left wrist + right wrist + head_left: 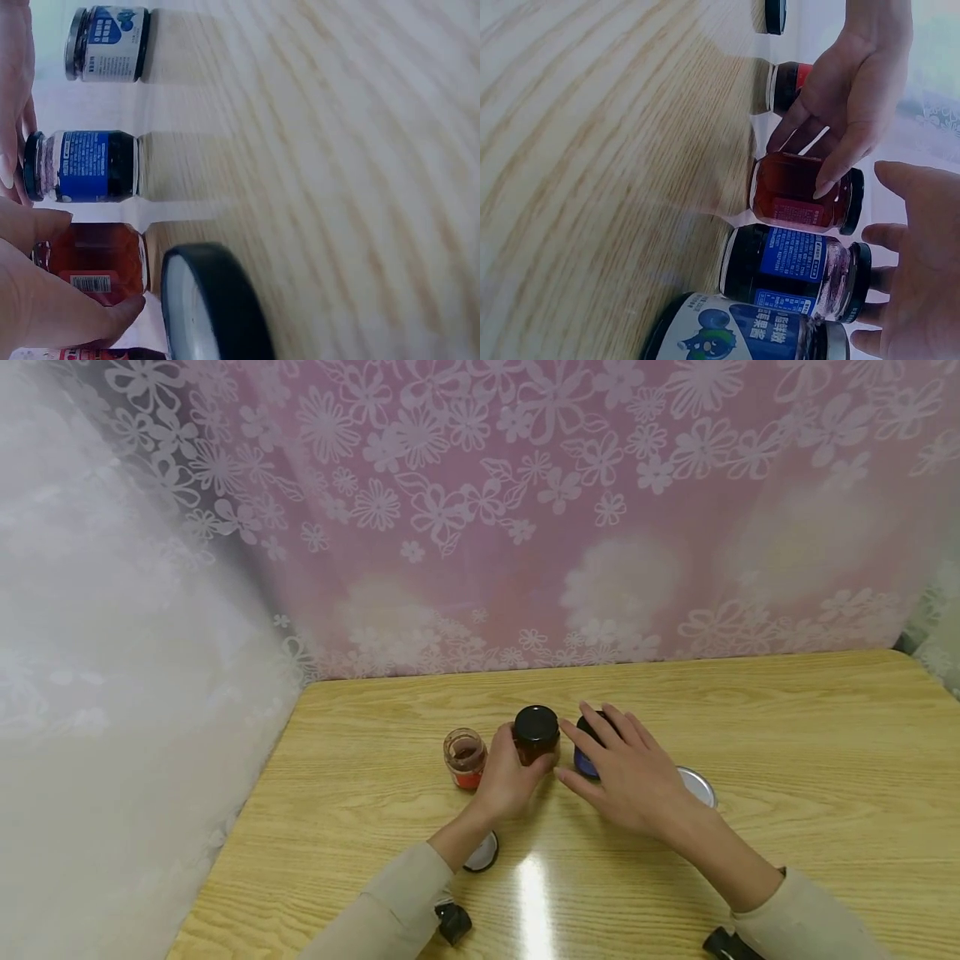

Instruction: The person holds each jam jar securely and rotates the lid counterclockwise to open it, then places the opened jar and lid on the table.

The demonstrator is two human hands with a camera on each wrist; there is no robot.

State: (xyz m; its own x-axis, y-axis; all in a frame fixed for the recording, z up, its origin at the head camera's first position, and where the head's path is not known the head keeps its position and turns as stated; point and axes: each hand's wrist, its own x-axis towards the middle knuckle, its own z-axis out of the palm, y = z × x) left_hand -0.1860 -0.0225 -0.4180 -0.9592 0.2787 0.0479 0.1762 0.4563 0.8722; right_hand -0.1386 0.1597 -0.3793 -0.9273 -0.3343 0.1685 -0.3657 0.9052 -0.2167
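My left hand (508, 781) grips a jar of dark red contents with a black lid (537, 725), thumb and fingers around its sides; it stands upright on the table. To its right, my right hand (630, 777) is spread, fingers extended, above a blue-labelled jar (586, 763) with a black lid. In the right wrist view the fingers of my right hand (922, 262) are beside the lids of the red jar (799, 191) and the blue-labelled jar (780, 262); whether they touch is unclear. An uncapped jar (465, 760) with a red label stands left of my left hand.
A loose black-rimmed lid (482, 852) lies on the wooden table (360, 827) near my left wrist. A jar with a silver lid (697, 786) stands partly behind my right hand; its blueberry label (742, 330) shows in the right wrist view. A flowered curtain (480, 527) hangs behind the table.
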